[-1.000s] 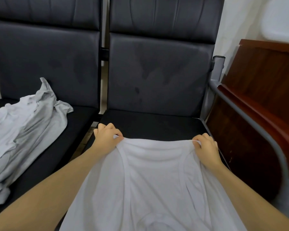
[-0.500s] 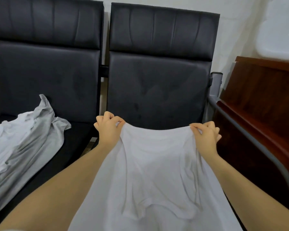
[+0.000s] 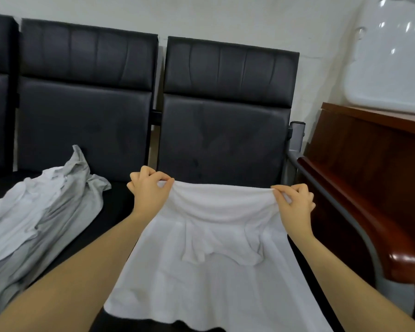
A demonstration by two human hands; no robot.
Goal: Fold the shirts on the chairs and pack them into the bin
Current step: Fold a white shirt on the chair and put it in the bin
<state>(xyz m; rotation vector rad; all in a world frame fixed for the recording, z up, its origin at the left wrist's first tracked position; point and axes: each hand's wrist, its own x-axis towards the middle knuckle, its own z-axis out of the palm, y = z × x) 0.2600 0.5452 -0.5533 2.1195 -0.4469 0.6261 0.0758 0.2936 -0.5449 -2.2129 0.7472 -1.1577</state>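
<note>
Left hand [image 3: 149,190] and right hand [image 3: 295,202] each pinch a top corner of the white shirt [image 3: 209,255] above the right chair [image 3: 225,130], grey shirts [image 3: 38,212] heaped left of it, wooden desk [image 3: 369,164] right

Both hands, left [image 3: 149,190] and right [image 3: 295,202], now lift white shirt [image 3: 209,259] off seat; near hem hangs free, cloth sags between grips.
</note>
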